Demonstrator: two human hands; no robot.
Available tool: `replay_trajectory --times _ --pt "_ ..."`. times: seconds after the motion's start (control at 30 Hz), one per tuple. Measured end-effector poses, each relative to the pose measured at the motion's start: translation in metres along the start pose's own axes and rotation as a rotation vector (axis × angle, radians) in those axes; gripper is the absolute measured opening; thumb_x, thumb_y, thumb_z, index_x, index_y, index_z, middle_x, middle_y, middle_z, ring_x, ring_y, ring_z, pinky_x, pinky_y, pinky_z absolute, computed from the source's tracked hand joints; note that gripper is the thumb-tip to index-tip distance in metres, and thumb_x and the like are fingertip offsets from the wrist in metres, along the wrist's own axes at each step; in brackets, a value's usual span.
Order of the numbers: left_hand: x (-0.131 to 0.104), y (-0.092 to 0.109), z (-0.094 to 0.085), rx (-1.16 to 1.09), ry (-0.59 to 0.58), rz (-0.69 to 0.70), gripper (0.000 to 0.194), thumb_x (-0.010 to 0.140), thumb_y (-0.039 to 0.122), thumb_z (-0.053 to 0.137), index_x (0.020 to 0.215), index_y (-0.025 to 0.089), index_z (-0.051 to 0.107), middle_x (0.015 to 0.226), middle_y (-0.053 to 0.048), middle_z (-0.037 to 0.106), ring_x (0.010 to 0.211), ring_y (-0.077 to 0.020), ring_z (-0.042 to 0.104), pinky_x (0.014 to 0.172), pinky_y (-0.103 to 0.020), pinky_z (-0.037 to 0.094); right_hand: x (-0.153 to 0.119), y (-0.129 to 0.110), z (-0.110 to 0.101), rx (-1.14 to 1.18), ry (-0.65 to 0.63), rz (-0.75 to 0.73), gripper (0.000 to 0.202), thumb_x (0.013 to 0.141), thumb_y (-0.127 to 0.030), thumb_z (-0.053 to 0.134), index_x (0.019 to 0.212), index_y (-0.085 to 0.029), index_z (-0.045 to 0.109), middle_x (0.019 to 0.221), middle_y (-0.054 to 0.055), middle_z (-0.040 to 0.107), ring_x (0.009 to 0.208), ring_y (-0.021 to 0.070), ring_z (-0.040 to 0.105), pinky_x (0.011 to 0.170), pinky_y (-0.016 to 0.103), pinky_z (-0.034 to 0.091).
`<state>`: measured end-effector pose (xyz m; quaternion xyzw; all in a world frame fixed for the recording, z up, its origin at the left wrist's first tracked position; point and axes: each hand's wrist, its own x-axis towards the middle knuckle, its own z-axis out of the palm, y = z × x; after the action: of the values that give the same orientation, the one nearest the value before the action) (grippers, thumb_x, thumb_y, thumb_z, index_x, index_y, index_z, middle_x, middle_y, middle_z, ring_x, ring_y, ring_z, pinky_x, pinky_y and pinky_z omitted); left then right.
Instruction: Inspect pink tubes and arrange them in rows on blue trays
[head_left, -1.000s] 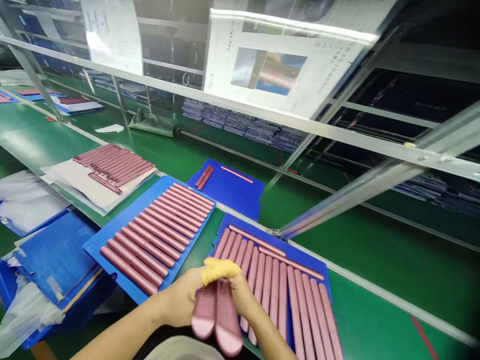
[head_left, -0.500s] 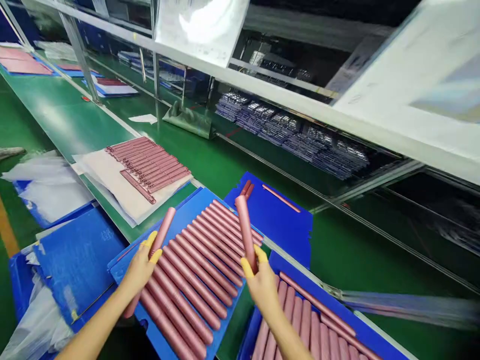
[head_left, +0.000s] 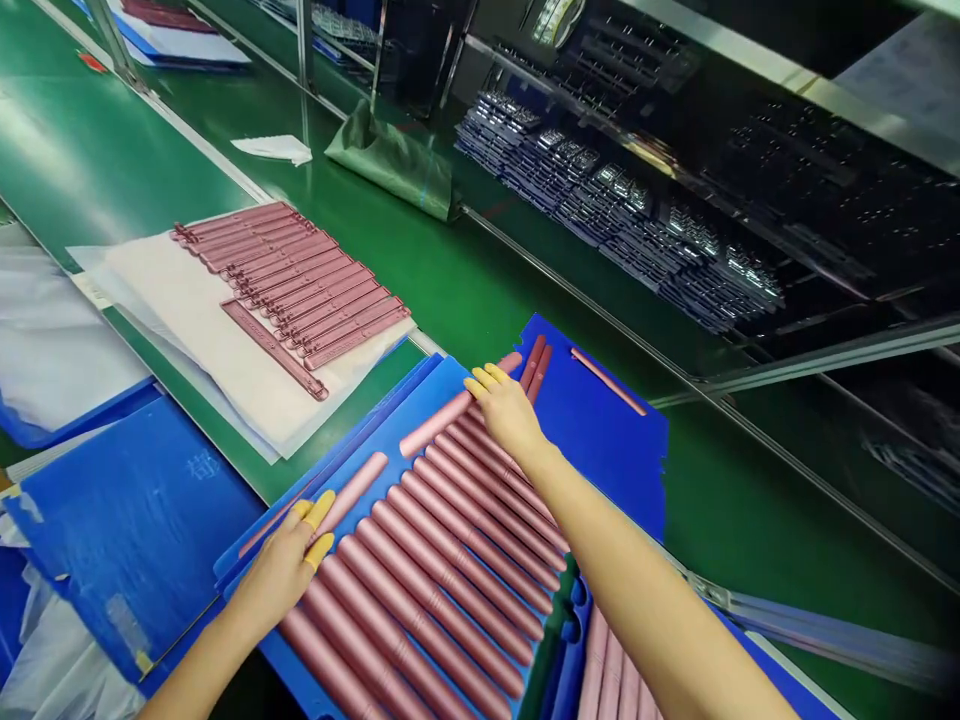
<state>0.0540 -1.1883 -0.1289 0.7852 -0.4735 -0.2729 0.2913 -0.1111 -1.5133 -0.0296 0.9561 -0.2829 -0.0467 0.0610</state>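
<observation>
My left hand [head_left: 279,562], with yellow finger covers, is closed around a pink metallic tube [head_left: 361,484] at the left end of a row of similar tubes. My right hand [head_left: 511,412] grips a second pink tube [head_left: 436,422] lying crosswise along the far edge of the row. Both tubes lie roughly end to end over a bare strip of the blue board [head_left: 431,385]. Under my hands, several pink tubes [head_left: 442,540] lie side by side on this board. My right forearm hides part of the row.
Pink flat strips [head_left: 292,280] lie on white sheets [head_left: 187,300] further left. A darker blue board [head_left: 607,430] behind my right hand carries a few pink pieces. More tubes [head_left: 611,660] sit in a blue tray at lower right. Metal rack bars [head_left: 810,360] run behind.
Both tubes have come down from a raised tilt to lie across the far end of the row. My right hand moved forward and left; the view has shifted closer.
</observation>
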Motion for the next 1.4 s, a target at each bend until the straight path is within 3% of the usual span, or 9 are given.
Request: replay_trajectory --times 0.2,0.33,0.47,0.67,0.83,0.93,1.03,1.2,1.4 --pt "-0.001 -0.001 0.008 0.085 0.006 0.142 0.042 0.089 0.026 0.041 0.13 0.023 0.048 0.115 -0.008 0.055 0.104 -0.0189 0.06 0.089 -0.031 0.05 0.048 -0.028 0.026 -0.002 -0.11 0.047 0.039 0.092 -0.012 0.031 0.123 -0.014 0.055 0.131 0.016 0.05 0.126 0.0311 0.037 0.092 0.046 0.042" --pt "-0.001 0.0 0.011 0.235 0.178 0.273 0.042 0.086 0.022 0.048 0.128 0.022 0.05 0.102 -0.008 0.06 0.092 -0.0229 0.059 0.08 -0.037 0.052 0.06 -0.042 0.046 0.027 -0.142 0.005 0.039 0.093 -0.015 0.033 0.126 -0.013 0.053 0.132 0.016 0.049 0.127 0.0295 0.036 0.097 0.044 0.039" --pt "0.005 0.004 0.012 0.368 0.203 0.34 0.039 0.085 0.023 0.052 0.123 0.013 0.053 0.093 -0.01 0.06 0.089 -0.024 0.053 0.081 -0.04 0.05 0.059 -0.042 0.057 0.092 -0.142 -0.031 0.043 0.092 -0.01 0.031 0.132 -0.013 0.047 0.137 0.015 0.045 0.128 0.0286 0.034 0.099 0.043 0.039" --pt "0.015 0.012 0.016 0.526 0.261 0.389 0.034 0.083 0.022 0.056 0.111 0.004 0.059 0.1 -0.018 0.056 0.09 -0.0283 0.051 0.076 -0.042 0.049 -0.016 -0.047 0.047 0.321 0.248 -0.008 0.033 0.088 -0.012 0.044 0.118 -0.011 0.056 0.119 0.016 0.056 0.114 0.025 0.046 0.1 0.046 0.04" --pt "0.017 0.014 0.012 0.653 0.174 0.456 0.043 0.083 0.019 0.056 0.122 0.003 0.05 0.095 -0.015 0.06 0.081 -0.0263 0.054 0.074 -0.042 0.048 -0.123 -0.066 0.04 0.399 0.238 0.067 0.028 0.086 -0.011 0.05 0.112 -0.016 0.057 0.1 0.01 0.061 0.093 0.0216 0.054 0.082 0.039 0.051" --pt "0.021 0.012 0.005 0.647 0.161 0.511 0.042 0.084 0.017 0.052 0.122 0.001 0.048 0.096 -0.017 0.061 0.086 -0.0287 0.057 0.077 -0.042 0.048 -0.164 -0.073 0.045 0.353 0.215 0.111 0.028 0.085 -0.011 0.052 0.112 -0.014 0.057 0.096 0.01 0.062 0.09 0.0211 0.055 0.08 0.037 0.051" --pt "0.033 0.013 0.003 0.531 0.157 0.49 0.039 0.087 0.018 0.047 0.122 0.002 0.048 0.098 -0.017 0.063 0.091 -0.0281 0.059 0.08 -0.04 0.049 -0.18 -0.076 0.05 0.271 0.154 0.144 0.028 0.084 -0.012 0.053 0.111 -0.012 0.059 0.094 0.01 0.063 0.088 0.0219 0.056 0.079 0.037 0.051" --pt "0.063 0.032 0.022 0.331 0.036 0.253 0.039 0.088 0.024 0.044 0.123 0.009 0.051 0.11 -0.015 0.061 0.099 -0.0254 0.06 0.084 -0.037 0.051 -0.175 -0.082 0.051 0.158 -0.045 0.241 0.031 0.083 -0.015 0.056 0.113 -0.012 0.06 0.095 0.01 0.064 0.087 0.0244 0.058 0.08 0.038 0.049" --pt "0.078 0.051 0.028 0.407 0.072 0.28 0.04 0.087 0.034 0.048 0.118 0.012 0.059 0.111 -0.016 0.059 0.1 -0.0312 0.052 0.087 -0.046 0.046 -0.165 -0.083 0.039 0.226 -0.221 0.327 0.021 0.081 -0.022 0.058 0.101 -0.017 0.063 0.095 0.009 0.063 0.09 0.0243 0.057 0.083 0.036 0.046"
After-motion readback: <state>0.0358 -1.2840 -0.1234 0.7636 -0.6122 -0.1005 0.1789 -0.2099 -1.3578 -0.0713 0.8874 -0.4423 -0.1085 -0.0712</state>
